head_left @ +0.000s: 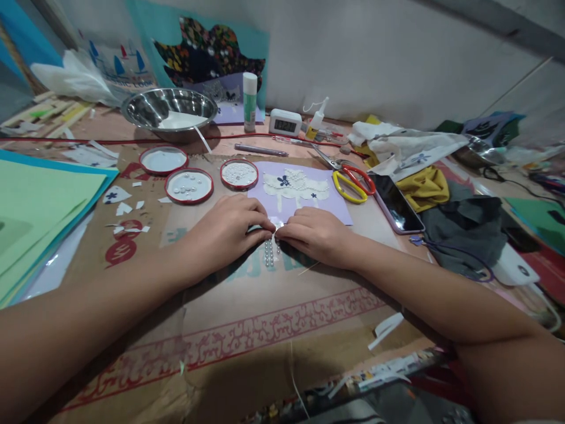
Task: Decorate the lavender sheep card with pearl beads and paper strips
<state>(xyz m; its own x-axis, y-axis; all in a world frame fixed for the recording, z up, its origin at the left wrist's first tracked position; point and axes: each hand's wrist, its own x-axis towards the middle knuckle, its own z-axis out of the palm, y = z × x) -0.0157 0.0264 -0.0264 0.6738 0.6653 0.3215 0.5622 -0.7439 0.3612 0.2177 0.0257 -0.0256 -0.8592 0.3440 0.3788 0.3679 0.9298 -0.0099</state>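
My left hand (pixel 236 227) is closed, its thumb and fingertips pinching the top of a strip of pearl beads (pixel 269 254). Close against it, my right hand (pixel 315 235) pinches at the same beaded piece, where a few more beads show below the fingertips. The fingers hide the upper part of the strip. Just beyond both hands lies a lilac card (pixel 339 209) bearing a white cut-out shape (pixel 295 187) trimmed with small pearls and dark blue flowers. Left of the card are a red-rimmed lid of small beads (pixel 239 174) and another lid with larger beads (pixel 189 186).
Yellow-and-red scissors (pixel 353 182) and a phone (pixel 396 203) lie right of the card. Behind stand a metal bowl (pixel 170 109), a glue stick (pixel 249 101), a clock (pixel 285 123) and a glue bottle (pixel 316 125). Coloured paper (pixel 44 218) is stacked left; paper scraps (pixel 124 208) lie nearby.
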